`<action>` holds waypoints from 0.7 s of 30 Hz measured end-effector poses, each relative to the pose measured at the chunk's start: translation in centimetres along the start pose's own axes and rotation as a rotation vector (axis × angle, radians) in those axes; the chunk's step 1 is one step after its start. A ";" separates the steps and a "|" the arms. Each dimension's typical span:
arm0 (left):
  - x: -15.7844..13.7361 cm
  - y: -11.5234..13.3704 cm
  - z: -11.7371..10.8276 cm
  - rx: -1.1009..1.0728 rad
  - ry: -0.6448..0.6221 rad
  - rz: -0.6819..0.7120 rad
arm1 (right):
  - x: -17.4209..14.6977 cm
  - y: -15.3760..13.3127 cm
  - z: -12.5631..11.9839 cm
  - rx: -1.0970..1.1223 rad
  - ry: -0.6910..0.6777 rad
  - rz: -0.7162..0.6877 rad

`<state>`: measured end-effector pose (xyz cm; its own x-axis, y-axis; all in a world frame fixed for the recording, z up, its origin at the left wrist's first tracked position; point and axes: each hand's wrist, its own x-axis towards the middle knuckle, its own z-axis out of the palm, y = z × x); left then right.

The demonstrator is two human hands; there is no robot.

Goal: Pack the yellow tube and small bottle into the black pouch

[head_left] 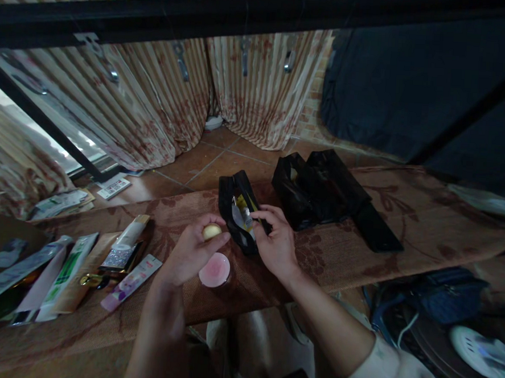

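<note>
In my left hand (191, 251) is a small round pale-yellow object (211, 231), pinched by thumb and fingers; its exact kind I cannot make out. My right hand (275, 239) grips the near right rim of an open black pouch (227, 196), its fingertips at the opening. Inside the pouch show a clear whitish packet (241, 215) and something yellow. Just below my left hand stands a round container with a pink top (214, 269), on the brown patterned cloth (183, 207).
On the left lie several tubes (68, 269), a glittery case (120, 257) and a white-and-purple tube (132, 281). Two more black bags (295, 191) sit right of the pouch. A dark bar (203, 23) with hanging clips crosses above. A blue bag (447, 295) lies lower right.
</note>
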<state>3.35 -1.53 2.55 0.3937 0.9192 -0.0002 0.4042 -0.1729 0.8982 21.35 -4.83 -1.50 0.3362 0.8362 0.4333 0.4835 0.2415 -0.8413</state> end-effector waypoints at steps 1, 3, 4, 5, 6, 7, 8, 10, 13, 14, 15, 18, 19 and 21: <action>0.0 0.0 0.0 0.010 0.007 0.003 | 0.0 0.0 0.0 0.003 -0.001 -0.002; 0.1 0.1 0.0 0.031 0.029 0.010 | 0.0 0.0 0.0 0.007 -0.003 -0.003; 0.1 0.1 0.1 0.038 0.035 0.012 | 0.0 0.0 0.0 0.009 -0.003 -0.001; 0.1 0.1 0.1 0.044 0.041 0.016 | 0.0 0.0 0.0 0.010 -0.002 0.001; 0.1 0.1 0.1 0.048 0.046 0.022 | 0.0 0.0 0.0 0.011 -0.003 0.003; 0.1 0.1 0.1 0.053 0.048 0.033 | 0.0 0.0 0.0 0.011 -0.005 0.005; 0.2 0.1 0.1 0.063 0.050 0.043 | 0.0 0.0 0.0 0.011 -0.006 0.008; 0.2 0.0 0.0 0.092 0.052 0.060 | 0.0 0.0 0.0 0.011 -0.009 0.012; 0.3 0.0 -0.1 0.128 0.052 0.068 | 0.0 0.0 0.0 0.007 -0.010 0.012; 0.3 0.0 -0.1 0.132 0.052 0.069 | 0.0 0.0 -0.1 0.004 -0.010 0.010; 0.3 0.0 -0.1 0.135 0.051 0.070 | 0.0 0.0 -0.1 0.002 -0.011 0.008; 0.3 0.1 0.0 0.133 0.055 0.065 | 0.0 0.1 0.0 0.001 -0.009 0.007; 0.3 0.1 0.0 0.130 0.056 0.061 | 0.0 0.1 0.0 0.002 -0.012 0.009; 0.3 0.1 0.0 0.126 0.059 0.060 | 0.0 0.1 0.0 0.003 -0.014 0.010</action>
<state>3.51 -1.30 2.62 0.3724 0.9245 0.0810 0.4837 -0.2679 0.8332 21.40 -4.80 -1.61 0.3293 0.8455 0.4204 0.4779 0.2348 -0.8465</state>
